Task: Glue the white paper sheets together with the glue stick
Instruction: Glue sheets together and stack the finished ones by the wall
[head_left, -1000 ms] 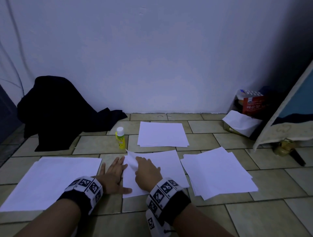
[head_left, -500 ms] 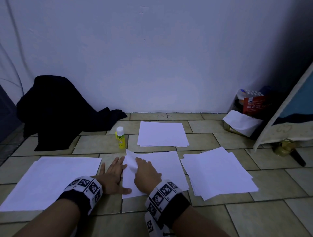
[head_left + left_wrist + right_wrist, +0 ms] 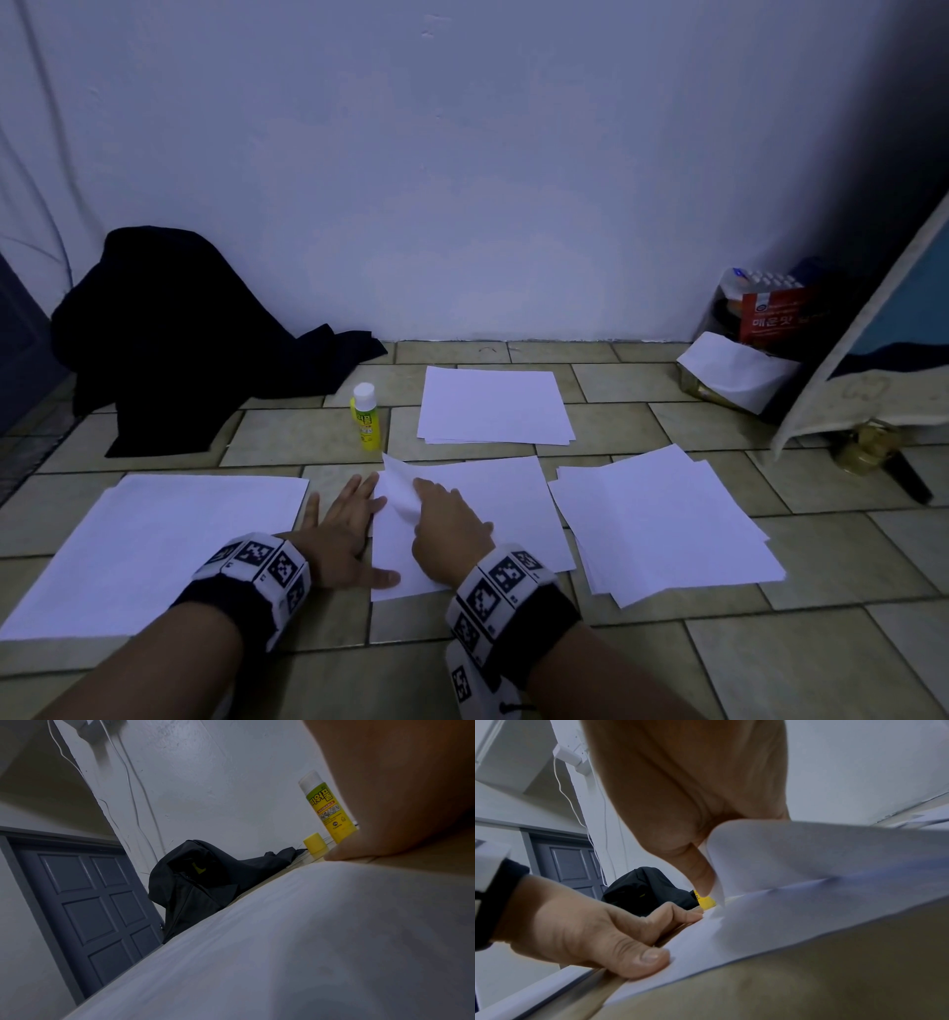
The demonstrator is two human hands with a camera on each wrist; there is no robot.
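Higher now curls the thin sheet's corner [image 3: 398,485] — right hand [image 3: 447,534] pinching, left hand [image 3: 341,534] flat

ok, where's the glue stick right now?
Head view: the glue stick stands upright on the floor tiles, untouched, left of the far paper stack and just beyond the left hand.

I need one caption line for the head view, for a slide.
Right hand lifts a sheet's corner, left hand steadies it, glue stick nearby.

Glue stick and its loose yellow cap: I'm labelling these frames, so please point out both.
glue stick [image 3: 366,424], head view, on its yellow label.
yellow cap [image 3: 315,843], left wrist view, on its side wall.
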